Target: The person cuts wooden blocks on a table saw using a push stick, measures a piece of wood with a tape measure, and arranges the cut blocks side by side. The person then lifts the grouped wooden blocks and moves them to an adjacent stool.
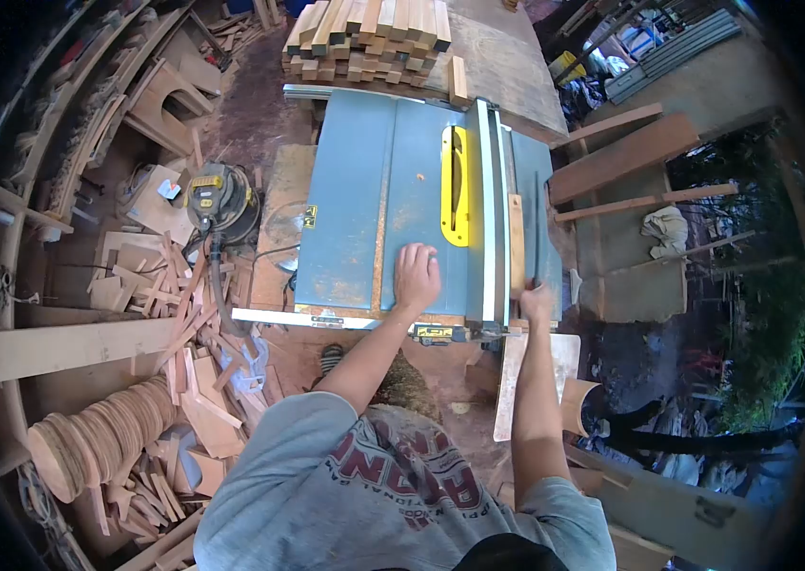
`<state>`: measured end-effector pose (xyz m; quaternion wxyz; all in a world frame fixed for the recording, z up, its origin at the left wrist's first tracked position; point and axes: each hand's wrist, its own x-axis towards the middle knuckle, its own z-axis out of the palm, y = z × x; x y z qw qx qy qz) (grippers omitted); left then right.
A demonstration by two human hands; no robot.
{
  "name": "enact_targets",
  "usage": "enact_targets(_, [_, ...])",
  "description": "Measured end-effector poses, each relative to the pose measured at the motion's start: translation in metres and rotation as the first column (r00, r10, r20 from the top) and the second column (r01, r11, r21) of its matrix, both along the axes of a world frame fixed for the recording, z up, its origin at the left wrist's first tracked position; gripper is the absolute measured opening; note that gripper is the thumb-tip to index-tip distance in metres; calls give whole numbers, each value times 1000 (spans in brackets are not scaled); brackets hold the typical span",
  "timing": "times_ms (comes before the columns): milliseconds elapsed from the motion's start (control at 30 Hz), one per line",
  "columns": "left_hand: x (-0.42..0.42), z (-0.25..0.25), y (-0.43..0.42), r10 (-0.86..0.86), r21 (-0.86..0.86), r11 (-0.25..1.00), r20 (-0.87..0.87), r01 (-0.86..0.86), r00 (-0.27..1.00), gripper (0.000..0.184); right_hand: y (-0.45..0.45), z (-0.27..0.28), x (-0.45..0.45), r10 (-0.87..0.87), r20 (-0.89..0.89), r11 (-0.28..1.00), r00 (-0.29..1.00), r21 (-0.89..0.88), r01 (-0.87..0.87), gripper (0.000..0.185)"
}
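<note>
My left hand (418, 276) rests on the left part of the blue-grey table saw top (350, 190), its fingers curled in and nothing visible in them. To its upper right is the yellow throat plate (455, 186) with a dark slot. My right hand (536, 303) is closed at the near right edge of the saw, by the lower end of a narrow wood strip (516, 243). That strip lies along the right side of the pale rip fence (490, 209). A thin dark line runs up the table from my right hand; whether it is held is unclear.
Stacked wood blocks (364, 38) stand beyond the saw, with one upright block (458, 81) nearby. A black-and-yellow shop vacuum (221, 200) is at left, above heaped wood offcuts (155, 285). Planks (621, 157) lean at right. A pale board (564, 357) lies below my right hand.
</note>
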<state>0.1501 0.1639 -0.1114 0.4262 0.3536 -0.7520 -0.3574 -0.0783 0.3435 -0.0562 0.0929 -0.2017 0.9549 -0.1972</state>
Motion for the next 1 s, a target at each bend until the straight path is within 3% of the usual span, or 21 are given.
enact_targets(33, [1,0,0,-7,-4,1000,-2,7,1000,19,9,-11,6,33,26,999,999,-42,-32,48])
enact_targets(67, [0,0,0,-15,-3,1000,-6,15,1000,19,9,-22,7,-43,-52,996,998,-83,39,54])
enact_targets(167, [1,-2,1,-36,17,999,-8,37,999,20,14,-18,8,-111,-98,974,989,-209,88,48])
enact_targets(200, [2,-2,2,-38,40,998,-7,38,999,20,23,-25,1,-93,117,864,989,-484,139,43])
enact_targets(233, [7,1,5,-51,41,998,-11,52,999,20,30,-4,8,-107,113,863,988,-483,148,43])
enact_targets(300, [22,10,14,-126,41,991,-57,128,990,24,45,52,29,-9,596,670,803,-592,447,30])
enact_targets(333, [31,14,22,-175,-2,985,-29,175,984,29,53,68,47,37,687,611,725,-590,528,22])
enact_targets(367, [41,24,33,-178,-3,984,-33,178,983,29,63,71,61,35,685,609,728,-592,528,22])
enact_targets(433, [60,53,52,-376,-12,926,-56,376,925,36,84,72,89,163,774,468,612,-606,643,26])
enact_targets(500, [70,72,71,-431,-16,902,-66,431,900,43,96,75,122,149,766,475,625,-610,635,30])
enact_targets(567, [76,85,78,-481,-28,877,-68,480,874,49,84,94,174,-41,579,620,814,-624,476,38])
enact_targets(633, [81,92,80,-492,-129,866,-51,482,869,59,83,81,212,-57,484,611,873,-675,414,39])
enact_targets(667, [82,82,80,-529,-163,831,65,532,846,62,88,57,221,-63,427,645,902,-672,363,34])
enact_targets(700, [84,69,81,-530,-164,830,69,533,845,62,87,35,229,-47,339,625,940,-724,292,35])
enact_targets(767, [86,42,88,-598,14,801,65,599,799,60,81,20,250,-115,-12,796,993,-599,85,40])
enact_targets(800, [83,28,92,-596,161,787,-45,595,801,57,72,27,265,-157,-71,827,985,-554,92,44])
enact_targets(833, [82,23,93,-602,157,785,-41,600,798,57,66,41,277,-184,-40,886,982,-440,148,46])
enact_targets(900, [79,16,92,-601,196,786,23,586,799,53,72,-3,270,-44,-446,902,894,-403,-157,45])
enact_targets(933, [79,12,90,-607,194,783,26,592,794,53,71,-11,268,-52,-445,901,894,-406,-150,45])
enact_targets(1000, [75,8,82,-521,-8,839,279,544,807,47,64,-25,260,75,-601,880,795,-336,-336,44])
